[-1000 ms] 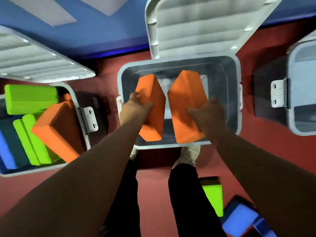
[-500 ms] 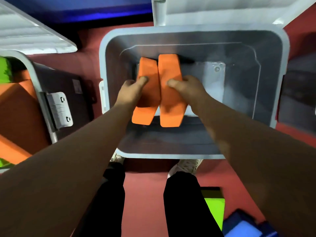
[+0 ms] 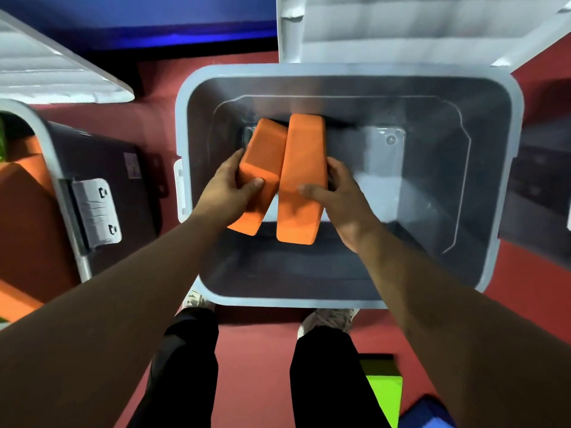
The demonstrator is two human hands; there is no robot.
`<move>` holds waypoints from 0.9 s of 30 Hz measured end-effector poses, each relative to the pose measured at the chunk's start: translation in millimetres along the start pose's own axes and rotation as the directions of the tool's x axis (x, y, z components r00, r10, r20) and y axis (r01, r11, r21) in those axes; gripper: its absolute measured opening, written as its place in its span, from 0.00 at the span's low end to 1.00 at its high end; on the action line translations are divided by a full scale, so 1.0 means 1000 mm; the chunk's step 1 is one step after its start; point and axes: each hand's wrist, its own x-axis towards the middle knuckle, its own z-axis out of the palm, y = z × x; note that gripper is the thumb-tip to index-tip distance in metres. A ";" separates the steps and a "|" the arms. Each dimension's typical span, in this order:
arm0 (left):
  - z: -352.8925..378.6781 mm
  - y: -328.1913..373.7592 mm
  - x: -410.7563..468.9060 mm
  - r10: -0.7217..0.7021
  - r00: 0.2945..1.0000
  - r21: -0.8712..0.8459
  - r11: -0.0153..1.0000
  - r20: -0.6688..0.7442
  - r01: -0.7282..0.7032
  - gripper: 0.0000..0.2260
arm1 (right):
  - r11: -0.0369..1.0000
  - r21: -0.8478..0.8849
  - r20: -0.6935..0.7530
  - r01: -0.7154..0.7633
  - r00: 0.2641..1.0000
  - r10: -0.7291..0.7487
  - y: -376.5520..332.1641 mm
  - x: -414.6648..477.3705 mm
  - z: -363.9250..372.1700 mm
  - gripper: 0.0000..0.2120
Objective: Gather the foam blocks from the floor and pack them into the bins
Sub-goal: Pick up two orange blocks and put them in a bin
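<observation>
Inside the middle bin (image 3: 309,299), toward its left half, we hold two orange foam blocks on edge: the left block (image 3: 262,156) in our left hand (image 3: 230,188), the right block (image 3: 304,168) in our right hand (image 3: 338,197). Far ends touch; near ends splay apart. Our left thumb curls over the near end of its block, and the fingers wrap the outer side, tips hidden behind it. Our right thumb presses the top face, and the fingers curl round the outer side, partly hidden. We cannot tell whether either block rests on the bin bottom.

Cut off: the left bin (image 3: 52,168) at the frame's left edge, showing one latch (image 3: 94,211) and orange foam (image 3: 24,217) inside, piece count unclear. The right bin (image 3: 543,180) shows only a dark side wall. The middle lid (image 3: 401,26) and the left lid (image 3: 46,75), both open, run out of frame. Our forearms and legs cover much of the red floor (image 3: 256,350).

Count: bins 3, one whole; lids 2; orange blocks in hand 2; green block (image 3: 384,384) on floor 1; blue block (image 3: 428,413) on floor 1, both partly covered by our right arm; shoes (image 3: 332,318) 2.
</observation>
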 end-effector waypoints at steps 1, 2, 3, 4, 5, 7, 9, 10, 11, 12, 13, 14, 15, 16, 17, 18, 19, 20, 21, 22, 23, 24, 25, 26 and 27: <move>0.000 -0.003 0.002 0.021 1.000 0.005 1.000 -0.002 -0.021 0.30 | 1.000 -0.012 0.012 0.000 1.000 0.000 0.003 0.002 -0.004 0.39; 0.000 -0.003 0.002 0.034 0.999 -0.002 0.999 -0.014 -0.034 0.29 | 0.999 -0.034 0.020 0.016 1.000 -0.016 0.004 0.004 -0.006 0.37; 0.001 -0.003 0.004 0.045 0.998 -0.017 0.999 -0.037 -0.046 0.28 | 0.997 -0.065 0.008 0.044 0.999 -0.044 0.002 0.004 -0.006 0.34; 0.002 -0.001 0.006 0.056 0.996 -0.020 0.998 -0.065 -0.058 0.27 | 0.992 -0.095 -0.035 0.083 0.996 -0.087 0.000 0.004 -0.005 0.30; 0.003 0.002 0.007 0.076 0.992 -0.013 0.997 -0.098 -0.077 0.25 | 0.984 -0.122 -0.103 0.130 0.984 -0.143 -0.002 0.004 -0.004 0.24; 0.005 0.008 0.009 0.114 0.980 0.041 0.993 -0.162 -0.109 0.22 | 0.959 -0.189 -0.262 0.213 0.930 -0.258 -0.004 0.004 -0.002 0.14; 0.007 0.011 0.011 0.145 0.970 0.114 0.986 -0.196 -0.125 0.21 | 0.943 -0.254 -0.328 0.216 0.898 -0.294 -0.004 0.005 -0.001 0.14; 0.009 0.013 0.011 0.142 0.969 0.140 0.984 -0.203 -0.115 0.20 | 0.942 -0.277 -0.327 0.192 0.903 -0.280 -0.003 0.006 -0.001 0.16; 0.011 0.014 0.013 0.121 0.970 0.151 0.984 -0.212 -0.090 0.20 | 0.943 -0.292 -0.311 0.159 0.917 -0.251 -0.002 0.008 -0.001 0.18; 0.012 0.015 0.014 0.089 0.971 0.156 0.986 -0.221 -0.055 0.19 | 0.942 -0.313 -0.294 0.123 0.930 -0.220 0.000 0.012 -0.001 0.20; 0.012 0.016 0.015 0.059 0.973 0.164 0.986 -0.222 -0.022 0.19 | 0.935 -0.343 -0.287 0.085 0.939 -0.190 -0.002 0.015 0.000 0.22; 0.013 0.018 0.015 0.041 0.976 0.183 0.983 -0.212 -0.001 0.19 | 0.923 -0.382 -0.292 0.043 0.942 -0.165 -0.007 0.017 0.001 0.24; 0.012 0.021 0.013 0.038 0.980 0.208 0.978 -0.195 0.003 0.19 | 0.908 -0.420 -0.307 0.002 0.941 -0.144 -0.015 0.017 0.002 0.25; 0.011 0.025 0.010 0.051 0.983 0.234 0.972 -0.178 -0.008 0.19 | 0.895 -0.444 -0.329 -0.026 0.935 -0.136 -0.023 0.015 0.002 0.26; 0.008 0.030 0.005 0.070 0.983 0.257 0.966 -0.168 -0.025 0.20 | 0.888 -0.458 -0.350 -0.040 0.926 -0.138 -0.032 0.011 0.000 0.26; 0.003 0.037 -0.003 0.093 0.982 0.281 0.959 -0.162 -0.044 0.20 | 0.881 -0.471 -0.366 -0.042 0.918 -0.152 -0.041 0.003 -0.003 0.27; -0.003 0.043 -0.012 0.119 0.980 0.308 0.949 -0.158 -0.066 0.19 | 0.870 -0.491 -0.375 -0.042 0.912 -0.167 -0.050 -0.008 -0.007 0.28; -0.012 0.052 -0.023 0.149 0.977 0.340 0.936 -0.153 -0.089 0.17 | 0.858 -0.512 -0.382 -0.047 0.907 -0.179 -0.060 -0.022 -0.011 0.28; -0.022 0.061 -0.035 0.174 0.974 0.370 0.923 -0.146 -0.110 0.15 | 0.847 -0.529 -0.391 -0.061 0.903 -0.179 -0.069 -0.038 -0.016 0.28; -0.035 0.071 -0.047 0.195 0.972 0.390 0.912 -0.135 -0.128 0.13 | 0.836 -0.543 -0.405 -0.083 0.898 -0.173 -0.080 -0.057 -0.021 0.28; -0.049 0.084 -0.061 0.211 0.970 0.400 0.905 -0.122 -0.147 0.12 | 0.827 -0.552 -0.424 -0.106 0.890 -0.168 -0.091 -0.078 -0.026 0.29; -0.064 0.098 -0.076 0.234 0.967 0.408 0.896 -0.105 -0.172 0.11 | 0.823 -0.555 -0.446 -0.125 0.879 -0.167 -0.103 -0.099 -0.030 0.30; -0.079 0.115 -0.091 0.261 0.961 0.422 0.884 -0.087 -0.202 0.12 | 0.829 -0.543 -0.474 -0.137 0.865 -0.168 -0.118 -0.124 -0.034 0.30; -0.095 0.133 -0.108 0.285 0.956 0.438 0.869 -0.065 -0.229 0.12 | 0.841 -0.522 -0.500 -0.139 0.849 -0.170 -0.132 -0.150 -0.038 0.29; -0.110 0.151 -0.128 0.302 0.952 0.447 0.859 -0.045 -0.251 0.12 | 0.852 -0.507 -0.521 -0.131 0.834 -0.182 -0.145 -0.177 -0.040 0.26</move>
